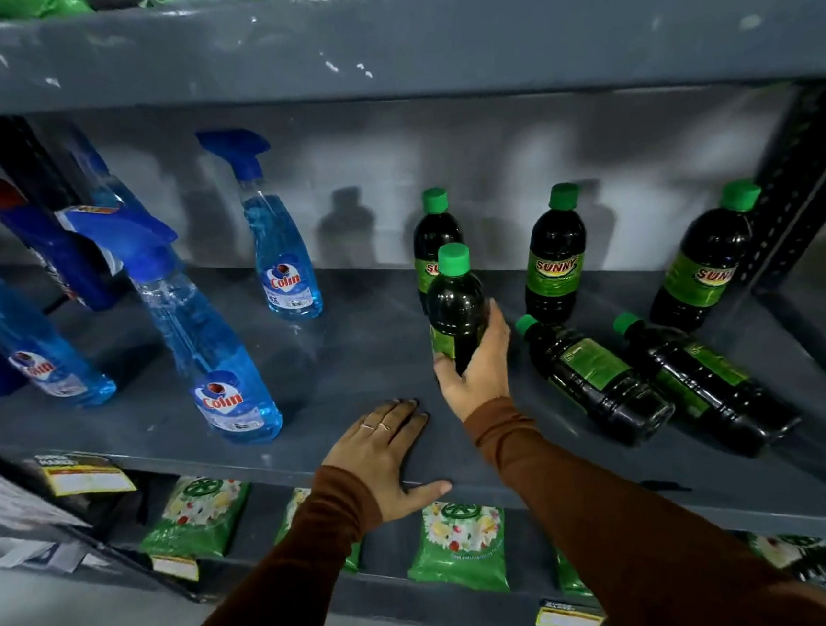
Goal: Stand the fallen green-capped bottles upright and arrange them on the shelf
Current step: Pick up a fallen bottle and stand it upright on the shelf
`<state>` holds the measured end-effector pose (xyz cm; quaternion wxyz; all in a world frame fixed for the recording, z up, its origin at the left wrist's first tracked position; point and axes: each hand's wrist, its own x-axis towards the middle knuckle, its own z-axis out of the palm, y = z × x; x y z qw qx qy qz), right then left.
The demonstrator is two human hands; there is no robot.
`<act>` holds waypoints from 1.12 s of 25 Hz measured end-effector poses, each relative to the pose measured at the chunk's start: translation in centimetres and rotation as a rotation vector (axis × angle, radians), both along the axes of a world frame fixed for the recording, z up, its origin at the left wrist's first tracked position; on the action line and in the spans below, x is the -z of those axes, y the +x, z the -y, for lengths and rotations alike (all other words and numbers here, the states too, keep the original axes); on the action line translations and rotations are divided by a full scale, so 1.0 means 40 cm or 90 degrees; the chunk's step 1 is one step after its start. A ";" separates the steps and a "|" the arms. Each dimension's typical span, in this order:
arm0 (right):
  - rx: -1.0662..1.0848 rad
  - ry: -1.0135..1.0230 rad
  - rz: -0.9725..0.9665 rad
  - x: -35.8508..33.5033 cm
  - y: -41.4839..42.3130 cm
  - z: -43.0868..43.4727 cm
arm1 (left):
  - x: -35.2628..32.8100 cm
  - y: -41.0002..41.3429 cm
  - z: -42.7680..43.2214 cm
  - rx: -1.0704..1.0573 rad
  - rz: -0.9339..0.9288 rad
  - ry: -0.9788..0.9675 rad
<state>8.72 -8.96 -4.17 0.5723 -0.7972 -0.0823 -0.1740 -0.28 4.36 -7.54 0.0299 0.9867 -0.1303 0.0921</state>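
- Three blue Colin spray bottles stand on the left of the grey shelf: one far, one near, one at the left edge.
- A dark blue bottle with a red cap leans behind them.
- Green flower-printed packets lie on the lower shelf.
- Yellow price labels hang on the shelf edges.

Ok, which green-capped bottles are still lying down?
Two: the fallen bottle beside the right hand and the outer fallen bottle to its right, caps towards the back. The held bottle and three at the back are upright.
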 end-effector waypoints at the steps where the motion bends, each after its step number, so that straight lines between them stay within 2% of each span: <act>1: 0.031 -0.025 -0.009 -0.005 0.005 -0.005 | 0.002 0.000 -0.001 -0.002 0.002 0.002; 4: 0.115 -0.093 -0.016 0.002 0.025 -0.016 | 0.007 -0.002 -0.002 -0.005 0.007 -0.002; 7: 0.058 -0.001 -0.035 0.002 0.034 0.018 | 0.012 0.001 -0.003 -0.001 0.023 -0.006; 9: 0.058 0.012 -0.029 -0.001 0.021 0.016 | 0.012 0.004 -0.002 0.000 0.022 0.000; 13: 0.217 -0.127 -0.028 -0.004 0.009 -0.035 | 0.018 0.005 0.000 0.005 0.024 -0.012; 15: 0.180 -0.087 -0.005 -0.005 0.026 -0.017 | 0.019 0.003 -0.002 -0.002 0.021 -0.007; 18: 0.010 0.032 -0.093 0.004 0.031 0.005 | 0.011 0.003 -0.001 -0.002 0.019 0.004; 20: 0.035 0.021 -0.113 0.011 0.030 -0.010 | 0.008 0.002 0.002 0.000 0.021 0.001; 23: 0.112 -0.064 -0.088 0.006 0.031 -0.023 | 0.001 0.000 0.004 -0.006 0.005 0.005; 26: -0.009 0.031 -0.122 -0.009 0.032 -0.014 | -0.002 0.001 0.001 -0.010 -0.008 -0.003; 28: -0.060 0.040 -0.157 -0.012 0.028 -0.011 | -0.002 0.000 0.002 -0.004 -0.022 -0.021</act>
